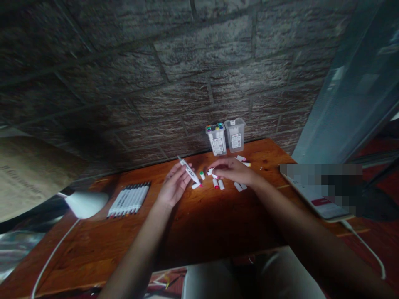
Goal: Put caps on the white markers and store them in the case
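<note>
Left hand (173, 187) fingers closed around slim white plastic marker pen (188, 170); long axis slants away-left to near-right. Right hand (233, 170) pinches small white cap (212, 171), just right of left fingers, over reddish wooden tabletop (199, 224).

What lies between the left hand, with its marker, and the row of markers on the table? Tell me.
Nothing visible: only bare table separates the left hand, gripping a marker, from the row of markers. The loose caps lie on the other side, by the right hand.
</note>
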